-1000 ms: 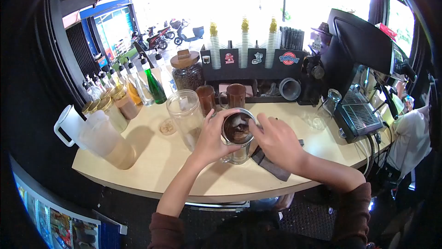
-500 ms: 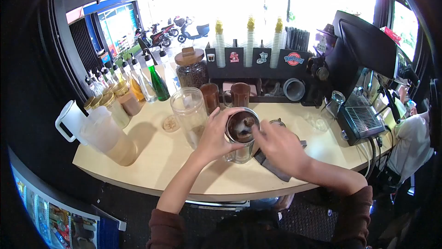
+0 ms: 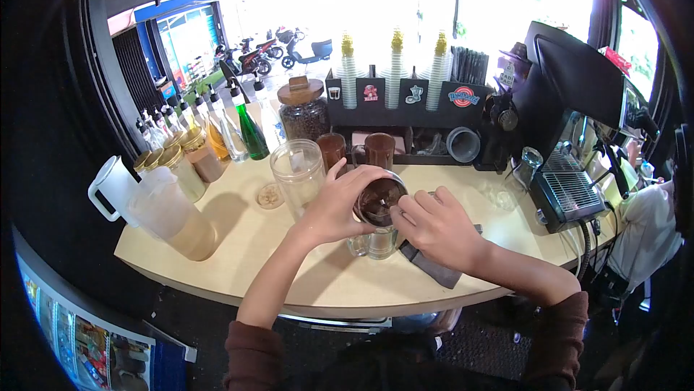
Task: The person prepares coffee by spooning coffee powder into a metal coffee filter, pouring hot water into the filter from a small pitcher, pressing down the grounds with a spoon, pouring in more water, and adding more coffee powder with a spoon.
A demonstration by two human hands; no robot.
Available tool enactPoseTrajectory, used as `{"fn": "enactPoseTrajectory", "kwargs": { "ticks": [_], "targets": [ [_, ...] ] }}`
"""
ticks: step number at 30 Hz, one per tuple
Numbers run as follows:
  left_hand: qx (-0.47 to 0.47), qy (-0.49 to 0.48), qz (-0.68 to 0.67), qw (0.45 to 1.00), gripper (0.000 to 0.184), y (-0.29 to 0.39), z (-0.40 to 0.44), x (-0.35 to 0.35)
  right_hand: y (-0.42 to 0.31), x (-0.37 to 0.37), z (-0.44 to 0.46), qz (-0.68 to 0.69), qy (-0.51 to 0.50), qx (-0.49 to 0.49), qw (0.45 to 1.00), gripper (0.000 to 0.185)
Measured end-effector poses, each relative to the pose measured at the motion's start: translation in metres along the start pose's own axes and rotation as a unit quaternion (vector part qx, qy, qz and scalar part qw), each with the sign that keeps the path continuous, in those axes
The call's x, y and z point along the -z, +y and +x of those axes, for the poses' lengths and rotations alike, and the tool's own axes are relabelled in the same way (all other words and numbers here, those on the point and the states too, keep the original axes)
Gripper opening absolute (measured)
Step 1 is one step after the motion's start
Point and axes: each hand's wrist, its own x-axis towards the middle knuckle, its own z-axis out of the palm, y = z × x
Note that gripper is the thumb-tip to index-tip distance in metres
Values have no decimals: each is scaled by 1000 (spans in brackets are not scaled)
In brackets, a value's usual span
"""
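Observation:
My left hand [image 3: 336, 207] is wrapped round a round cup [image 3: 379, 196] with a pale rim and a dark brown inside, its mouth tipped toward me. My right hand [image 3: 437, 228] is closed at the cup's right rim; its fingers hide whatever they pinch. Directly below the cup stands a clear glass mug [image 3: 382, 245] on the counter. Under my right wrist lies a folded grey cloth [image 3: 441, 272]. A tall clear jar [image 3: 298, 174] without its lid stands just beyond my left hand, and two brown-filled mugs [image 3: 379, 151] stand behind the cup.
At the left are a cloudy pitcher [image 3: 170, 210], a white jug [image 3: 114, 185], gold-lidded jars [image 3: 184, 174] and pump bottles [image 3: 249, 131]. A bean jar [image 3: 303, 113] and a black cup rack [image 3: 405, 95] line the back. An espresso machine [image 3: 571, 181] stands right; a person's pale garment [image 3: 647, 217] shows beyond.
My right hand has drawn closer to the cup's rim, with its fingers curled tighter. A small round brown thing seen inside the cup earlier no longer shows. The cup has shifted slightly.

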Motion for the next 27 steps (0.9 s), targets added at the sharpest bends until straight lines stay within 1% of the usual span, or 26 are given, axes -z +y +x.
{"fn": "enactPoseTrajectory", "kwargs": {
  "ticks": [1, 4, 6, 7, 9, 10, 11, 13, 14, 15, 16, 18, 20, 22, 23, 25, 27],
  "targets": [
    [-7, -16, 1, 1000, 88, 0, 0, -1, 4, 2, 1, 0, 0, 0, 1000, 21],
    [-9, -16, 2, 1000, 87, 2, 2, -1, 15, 9, 2, 11, 17, -33, 999, 19],
    [-3, -26, -8, 1000, 86, 4, 1, 1, 14, 7, -1, 48, -24, 14, 998, 18],
    [-1, -31, -15, 999, 86, 3, 3, 2, 17, 7, -1, 43, -24, 16, 999, 18],
    [-7, -20, -34, 999, 86, 1, 4, 0, 25, 7, 0, 15, 35, 5, 999, 21],
    [-8, -17, -53, 998, 85, 0, 2, -1, 30, 14, 2, 13, -7, -10, 1000, 19],
    [-6, -19, -54, 998, 85, -1, 0, -1, 28, 12, 0, 16, -9, -11, 1000, 19],
    [-4, 2, -53, 999, 86, -1, -1, -3, 25, 8, -4, 37, -13, 33, 999, 18],
    [-7, 1, -53, 999, 86, -1, -1, -4, 24, 9, -3, 26, -13, 43, 999, 18],
    [-4, -8, -46, 999, 87, 1, 0, -2, 26, 10, -2, 22, -12, 41, 999, 18],
    [1, -16, -38, 999, 87, 2, 1, -1, 30, 11, 1, 7, -6, 26, 1000, 14],
    [-6, -12, -35, 999, 87, 0, 1, -1, 32, 11, 4, -8, 1, 13, 1000, 12],
    [-7, -13, -35, 999, 87, 0, 0, -2, 25, 10, 2, 1, -11, 65, 998, 12],
    [-19, -2, -10, 1000, 81, 2, 0, -1, 33, 15, 7, -17, -13, 59, 998, 12],
    [-18, -1, -10, 1000, 81, 2, 1, -1, 39, 16, 10, -41, -11, 54, 998, 12],
    [-12, 2, -19, 1000, 82, 2, -1, -2, 37, 14, 12, -27, -4, 60, 998, 11],
    [-10, 1, -20, 1000, 82, 3, -1, -2, 34, 16, 15, -33, -18, 132, 991, 10]
  ]
}}
